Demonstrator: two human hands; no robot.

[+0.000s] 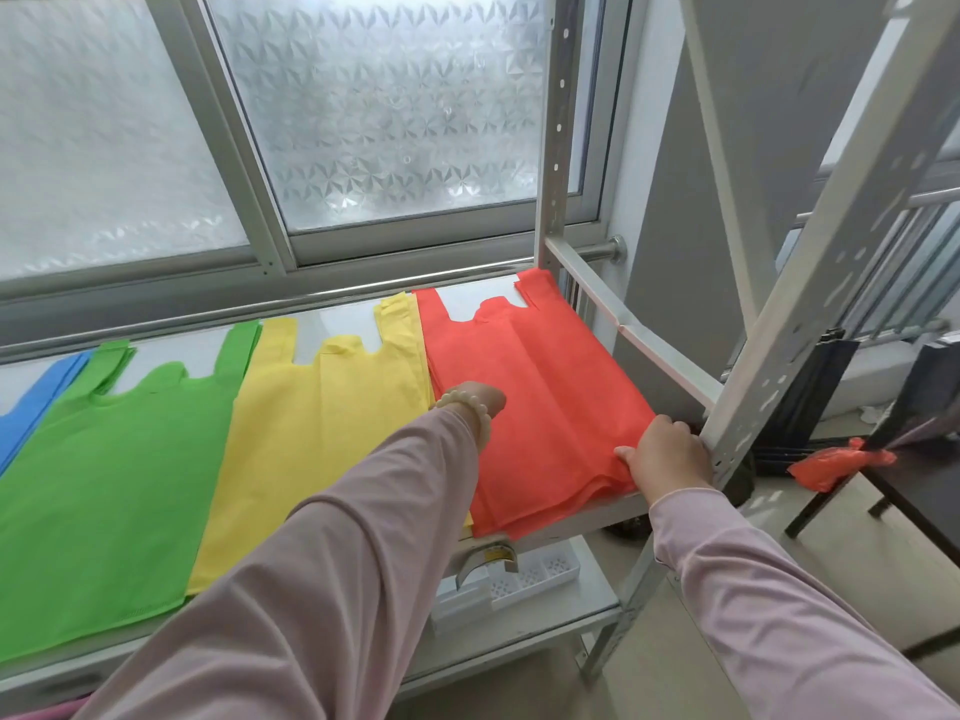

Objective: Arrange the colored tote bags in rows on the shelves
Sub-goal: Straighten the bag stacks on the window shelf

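Red is the colour in work: a stack of red non-woven fabric tote bags (535,387) lies flat at the right end of the grey metal shelf (597,511), close to the perforated grey upright post (779,356). Its long axis runs from the near shelf edge toward the frosted window (389,106), handles at the far end.

Row order, right to left:
- the red stack;
- a yellow stack of fabric tote bags (322,433), its right edge touching or slightly under the red one;
- a green stack of fabric tote bags (119,485);
- a blue stack of fabric tote bags (31,402), mostly out of view.

Hand state:
- The right hand (667,454) grips the near right corner of the red stack, thumb on top.
- The left hand (480,397), with a bead bracelet (467,402) at the wrist, sits at the left long edge about mid-length. Its fingers are hidden by the fabric, so their posture cannot be told.

Both hands are in contact, one on each side of the stack. Judgement: the step is squaring the red stack. Any correction should run along the long axis, parallel to the yellow edge. The thin layers may fan out at the gripped corner.
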